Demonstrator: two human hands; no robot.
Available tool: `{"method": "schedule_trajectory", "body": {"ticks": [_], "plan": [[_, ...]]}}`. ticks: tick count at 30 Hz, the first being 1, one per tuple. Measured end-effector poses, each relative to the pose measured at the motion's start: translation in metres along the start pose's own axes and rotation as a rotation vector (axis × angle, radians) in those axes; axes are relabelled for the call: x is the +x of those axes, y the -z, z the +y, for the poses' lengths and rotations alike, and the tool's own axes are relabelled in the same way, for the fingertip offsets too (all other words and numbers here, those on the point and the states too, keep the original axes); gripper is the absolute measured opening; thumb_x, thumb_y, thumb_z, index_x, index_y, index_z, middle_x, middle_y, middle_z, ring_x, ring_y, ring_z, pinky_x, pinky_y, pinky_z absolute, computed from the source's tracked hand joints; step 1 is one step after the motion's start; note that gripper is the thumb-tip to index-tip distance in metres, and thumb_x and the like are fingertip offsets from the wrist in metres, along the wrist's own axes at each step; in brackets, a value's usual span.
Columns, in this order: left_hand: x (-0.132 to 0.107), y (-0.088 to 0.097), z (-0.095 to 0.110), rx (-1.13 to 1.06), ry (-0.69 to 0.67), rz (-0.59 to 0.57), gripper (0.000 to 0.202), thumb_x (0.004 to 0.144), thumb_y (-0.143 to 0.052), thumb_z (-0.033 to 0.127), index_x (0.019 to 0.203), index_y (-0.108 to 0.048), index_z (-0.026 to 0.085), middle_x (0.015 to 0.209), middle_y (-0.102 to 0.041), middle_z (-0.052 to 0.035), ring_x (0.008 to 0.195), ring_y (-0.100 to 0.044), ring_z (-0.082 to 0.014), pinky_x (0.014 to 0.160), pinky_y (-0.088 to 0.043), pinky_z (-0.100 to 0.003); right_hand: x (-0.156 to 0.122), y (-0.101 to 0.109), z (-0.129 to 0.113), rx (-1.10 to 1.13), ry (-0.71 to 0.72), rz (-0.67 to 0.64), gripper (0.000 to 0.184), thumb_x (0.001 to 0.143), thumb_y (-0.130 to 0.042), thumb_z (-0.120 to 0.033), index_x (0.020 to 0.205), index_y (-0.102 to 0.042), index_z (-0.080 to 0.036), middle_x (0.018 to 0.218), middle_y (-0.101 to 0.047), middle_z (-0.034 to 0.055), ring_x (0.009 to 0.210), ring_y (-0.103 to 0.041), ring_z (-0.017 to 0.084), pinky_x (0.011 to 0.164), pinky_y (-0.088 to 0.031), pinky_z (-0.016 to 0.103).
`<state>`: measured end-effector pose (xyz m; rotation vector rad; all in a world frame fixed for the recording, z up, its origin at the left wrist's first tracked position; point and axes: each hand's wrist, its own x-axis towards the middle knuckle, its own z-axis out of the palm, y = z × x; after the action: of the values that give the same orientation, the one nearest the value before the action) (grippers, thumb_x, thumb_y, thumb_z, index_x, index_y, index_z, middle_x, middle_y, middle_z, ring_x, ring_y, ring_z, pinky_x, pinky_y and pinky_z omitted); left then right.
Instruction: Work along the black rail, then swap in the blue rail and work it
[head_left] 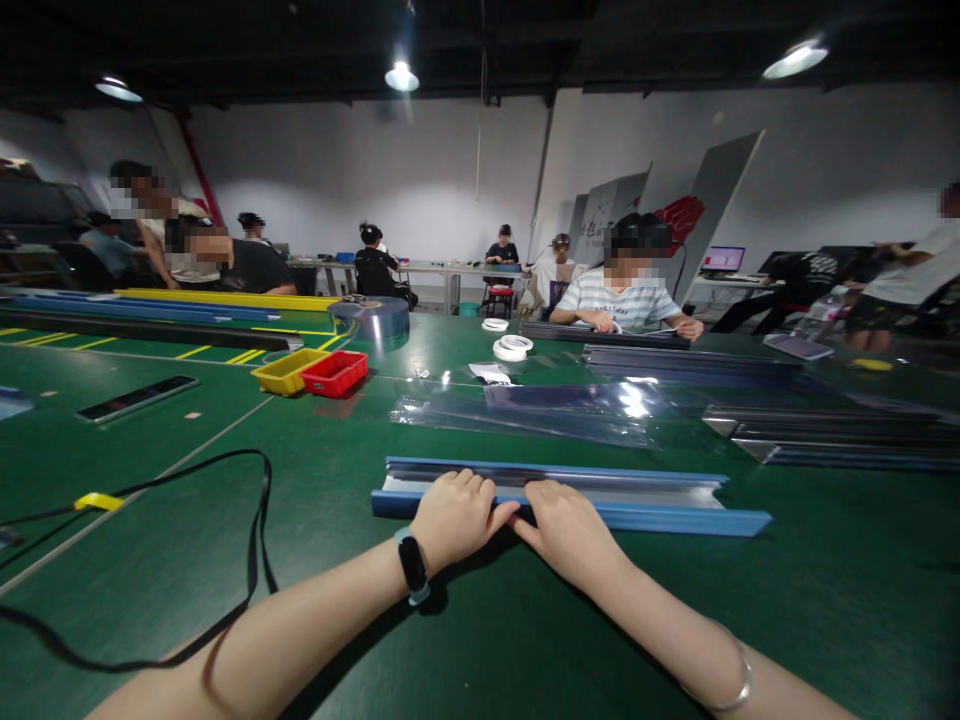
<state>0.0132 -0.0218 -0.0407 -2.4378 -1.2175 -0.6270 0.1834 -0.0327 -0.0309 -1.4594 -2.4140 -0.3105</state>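
A long metal profile with blue film on its edges (645,495) lies crosswise on the green table (825,600) in front of me. My left hand (454,518) has its fingers curled over the near edge of the profile, thumb touching my other hand. A black band sits on that wrist. My right hand (564,528) grips the same edge right beside it, fingers closed on the blue strip. A thin bracelet hangs on my right forearm.
Clear plastic sleeves (540,408) lie beyond the profile, with stacked dark profiles (840,435) at right. A yellow tray (288,371), a red tray (335,372) and tape rolls (511,347) sit mid-table. A black strap (255,560) loops at left. A seated person (626,295) works opposite; others work behind.
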Motion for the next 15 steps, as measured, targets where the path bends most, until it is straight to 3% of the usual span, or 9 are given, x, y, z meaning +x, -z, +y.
{"method": "schedule_trajectory", "body": {"ticks": [7, 15], "plan": [[0.0008, 0.0009, 0.0006, 0.002, 0.008, -0.012, 0.039, 0.086, -0.031, 0.044, 0.070, -0.052, 0.016, 0.065, -0.056, -0.0055, 0.067, -0.052, -0.0194, 0.061, -0.039, -0.032, -0.0002, 0.0029, 0.0027, -0.002, 0.042, -0.016, 0.021, 0.079, -0.045, -0.037, 0.077, -0.050, -0.017, 0.073, -0.057, 0.0049, 0.072, -0.054, 0.018, 0.066, -0.037, 0.029], [0.0000, 0.0001, 0.0000, 0.000, -0.002, -0.011, 0.039, 0.086, -0.031, 0.043, 0.070, -0.052, 0.016, 0.066, -0.056, -0.0054, 0.068, -0.052, -0.0195, 0.061, -0.038, -0.032, -0.0010, 0.0028, -0.0043, -0.090, -0.014, -0.028, 0.018, 0.078, -0.046, -0.035, 0.076, -0.048, -0.017, 0.072, -0.056, 0.0060, 0.071, -0.054, 0.019, 0.065, -0.037, 0.030]]}}
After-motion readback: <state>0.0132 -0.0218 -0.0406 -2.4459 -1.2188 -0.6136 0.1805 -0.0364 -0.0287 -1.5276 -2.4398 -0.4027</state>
